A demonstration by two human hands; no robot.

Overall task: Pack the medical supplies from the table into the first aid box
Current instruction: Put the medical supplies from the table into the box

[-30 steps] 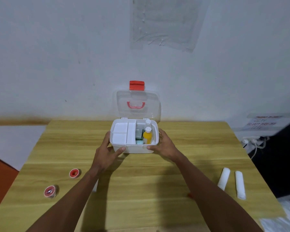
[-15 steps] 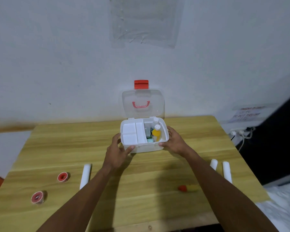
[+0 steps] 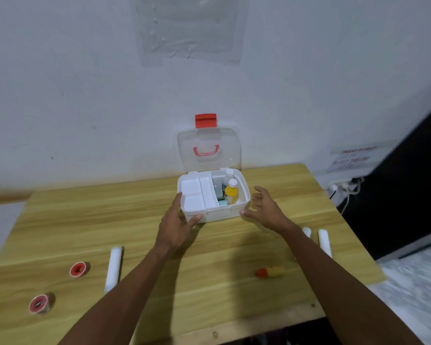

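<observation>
Presently, item by item, each placed relative to the first aid box [image 3: 213, 197].

First aid box: white plastic, at the far middle of the wooden table [image 3: 85, 220], clear lid [image 3: 209, 149] standing open with a red latch [image 3: 205, 120] on top and a red handle shape showing through it. Likely rigid and light; best held by its two short walls. A white divided tray [image 3: 197, 195] fills its left part; in the right part stand a yellow bottle [image 3: 231, 192] and a white bottle [image 3: 228, 176], with a green pack [image 3: 221, 199] beside them.

Left hand [image 3: 177, 220]: fingers spread, thumb and forefinger touching the box's near-left corner, holding nothing.

Right hand [image 3: 264, 207]: open wide, just right of the box, apart from its wall, empty.

Left of the box, nearer the person: one white bandage roll [image 3: 113, 267], soft, light, probably squashes a little; take it round the middle. Farther left, two red-cored tape rolls [image 3: 78, 269] [image 3: 39, 303], stiff rings, easy to pinch across the rim.

Right of the box, nearer the person: two white bandage rolls [image 3: 324, 241] [image 3: 307, 231], side by side, one partly hidden behind the right forearm. Nearer still, a small tube with a red cap [image 3: 270, 272], blurred; likely slick and apt to roll.

Writing: none legible on any supply. A paper notice [image 3: 351, 159] on the wall to the far right carries print too blurred to read.
</observation>
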